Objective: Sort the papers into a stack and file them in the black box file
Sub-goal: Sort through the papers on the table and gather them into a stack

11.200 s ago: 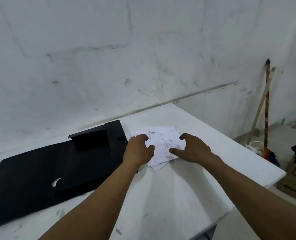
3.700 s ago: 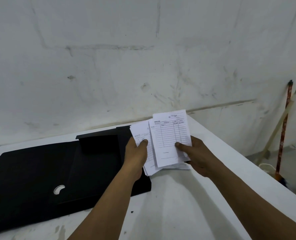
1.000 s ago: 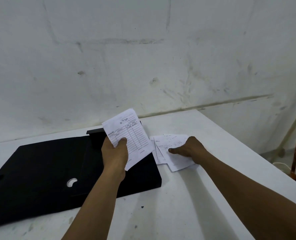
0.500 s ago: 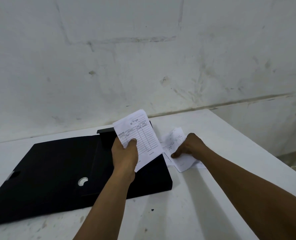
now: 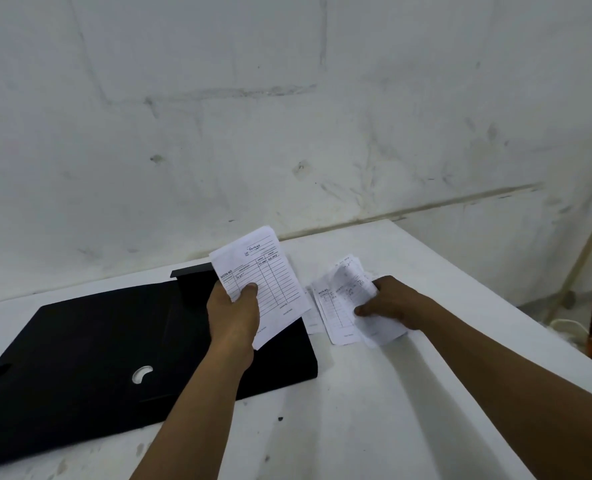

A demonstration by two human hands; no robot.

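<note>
White ruled papers (image 5: 270, 285), black box file (image 5: 97, 341) open

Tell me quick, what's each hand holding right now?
Left hand: closed, gripping the ruled receipt slip above the black box file.
Right hand: closed, gripping the loose slips on the white table.

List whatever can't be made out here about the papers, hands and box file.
Head view: handwriting on the sheet gripped by the left hand is too small to read.
The papers in the right hand are blurred and partly covered by it; their count is unclear.
The black box file is cut off by the left edge, and the left forearm hides part of it.
</note>
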